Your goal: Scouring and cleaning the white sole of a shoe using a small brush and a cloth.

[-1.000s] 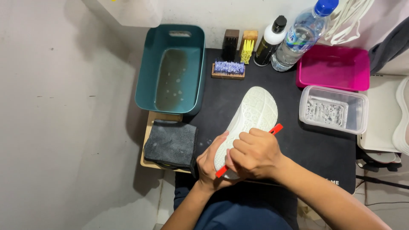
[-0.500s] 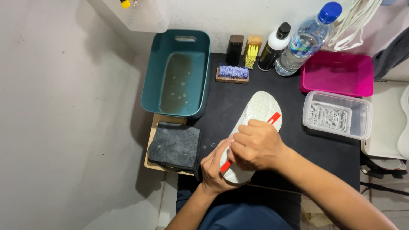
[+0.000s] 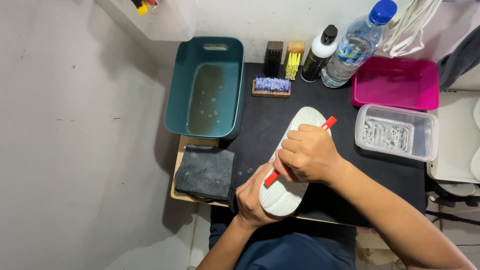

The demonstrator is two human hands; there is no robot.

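On the black mat, near its middle, a white shoe lies sole up, toe pointing far and a little right. The left hand is clamped round the near heel end, steadying it. The right hand is closed tight on a red-handled brush, held slantwise across the sole, with the handle's far tip showing past the knuckles; the bristles are hidden under the hand, so contact with the sole cannot be confirmed.

By the look of it, the sole is being scrubbed, with the middle of the sole under the brush. A further stroke would seem to call for a firm hold at the heel and short passes along the tread.

Room is tight. A clear plastic tub sits just right of the shoe, and a teal basin with cloudy water lies far left. A dark folded cloth rests just left of the left hand. A purple brush, a dark-capped bottle and a water bottle line the far edge. The mat's near edge lies just under the heel.
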